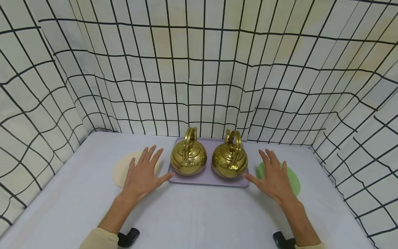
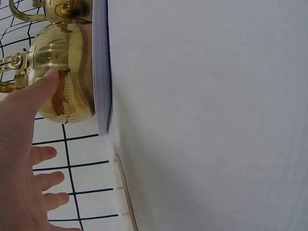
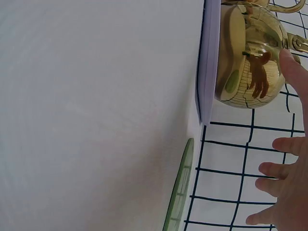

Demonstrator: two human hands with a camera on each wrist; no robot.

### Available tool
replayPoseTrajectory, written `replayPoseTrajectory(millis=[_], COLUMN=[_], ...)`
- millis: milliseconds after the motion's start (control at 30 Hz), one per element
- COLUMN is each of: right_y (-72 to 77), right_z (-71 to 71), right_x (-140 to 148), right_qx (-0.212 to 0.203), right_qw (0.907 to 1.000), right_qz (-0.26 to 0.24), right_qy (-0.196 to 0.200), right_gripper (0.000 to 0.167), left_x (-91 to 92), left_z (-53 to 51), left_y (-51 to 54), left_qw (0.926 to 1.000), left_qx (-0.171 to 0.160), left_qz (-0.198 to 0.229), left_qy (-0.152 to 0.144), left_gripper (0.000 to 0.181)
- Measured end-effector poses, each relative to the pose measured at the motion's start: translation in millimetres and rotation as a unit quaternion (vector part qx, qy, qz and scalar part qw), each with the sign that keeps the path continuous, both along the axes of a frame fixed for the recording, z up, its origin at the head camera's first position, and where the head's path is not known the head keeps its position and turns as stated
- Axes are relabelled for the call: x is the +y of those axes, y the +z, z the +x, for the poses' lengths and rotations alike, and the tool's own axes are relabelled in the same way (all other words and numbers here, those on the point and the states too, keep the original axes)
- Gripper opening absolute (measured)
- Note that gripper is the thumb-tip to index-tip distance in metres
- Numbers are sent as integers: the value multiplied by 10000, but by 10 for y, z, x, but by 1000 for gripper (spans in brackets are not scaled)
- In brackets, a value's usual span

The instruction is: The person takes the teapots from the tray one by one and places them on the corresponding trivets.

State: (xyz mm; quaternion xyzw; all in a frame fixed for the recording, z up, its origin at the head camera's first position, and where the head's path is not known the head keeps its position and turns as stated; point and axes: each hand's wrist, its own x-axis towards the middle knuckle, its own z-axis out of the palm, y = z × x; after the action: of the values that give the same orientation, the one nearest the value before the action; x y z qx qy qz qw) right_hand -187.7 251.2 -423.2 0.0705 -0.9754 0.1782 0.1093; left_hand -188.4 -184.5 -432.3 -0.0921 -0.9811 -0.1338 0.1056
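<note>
Two shiny brass teapots stand side by side on a pale purple tray [image 1: 192, 180]: a left teapot [image 1: 188, 157] and a right teapot [image 1: 229, 160], each with an arched handle on top. My left hand [image 1: 143, 175] hovers left of the tray with its fingers spread, holding nothing. Its thumb points toward the left teapot; whether they touch I cannot tell. On the other side, my right hand [image 1: 273, 178] is spread the same way, with its thumb near the right teapot and nothing held. Both wrist views show the hands beside the brass bodies.
A cream round disc [image 1: 119, 171] lies partly under the left hand, and a green round disc [image 1: 293, 181] partly under the right. White walls with a black grid [image 1: 202, 72] enclose the back and sides of the white tabletop [image 1: 199, 218].
</note>
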Motion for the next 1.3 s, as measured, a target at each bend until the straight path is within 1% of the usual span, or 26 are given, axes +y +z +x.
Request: replayPoseTrajectory(millis=[133, 200, 333, 433, 533, 633, 767, 967, 1200, 1300], right_y=[15, 22, 43, 76, 113, 145, 165, 194, 235, 256], right_z=[-7, -13, -20, -18, -7, 11, 24, -3, -24, -35], right_x=[-15, -30, -65, -98, -131, -161, -206, -271, -337, -364], right_qx=[89, 146, 264, 194, 31, -37, 54, 387, 369, 368], right_qw=[9996, 9987, 9954, 9922, 9879, 9824, 9748, 9622, 9483, 9404], right_qz=[-248, -459, -881, -1208, -1536, -1855, -2211, -2649, -3102, -3322], right_qy=[70, 139, 252, 255, 213, 226, 277, 504, 561, 632], right_gripper=[102, 97, 84, 75, 70, 66, 60, 49, 41, 38], left_x=[32, 44, 57, 68, 82, 97, 97, 94, 107, 114], left_z=[10, 16, 19, 18, 19, 31, 48, 56, 34, 32], left_y=[9, 12, 15, 15, 11, 2, -17, -34, -66, -73], left_qw=[9996, 9990, 9970, 9945, 9909, 9877, 9844, 9823, 9802, 9790], left_qx=[123, 149, 89, -44, -284, -534, -729, -766, -844, -893], left_qz=[252, 420, 772, 1048, 1312, 1470, 1601, 1707, 1782, 1826], left_qy=[8, 22, 28, 16, 19, 18, -13, -111, -157, -171], left_gripper=[91, 84, 71, 61, 55, 52, 47, 39, 37, 36])
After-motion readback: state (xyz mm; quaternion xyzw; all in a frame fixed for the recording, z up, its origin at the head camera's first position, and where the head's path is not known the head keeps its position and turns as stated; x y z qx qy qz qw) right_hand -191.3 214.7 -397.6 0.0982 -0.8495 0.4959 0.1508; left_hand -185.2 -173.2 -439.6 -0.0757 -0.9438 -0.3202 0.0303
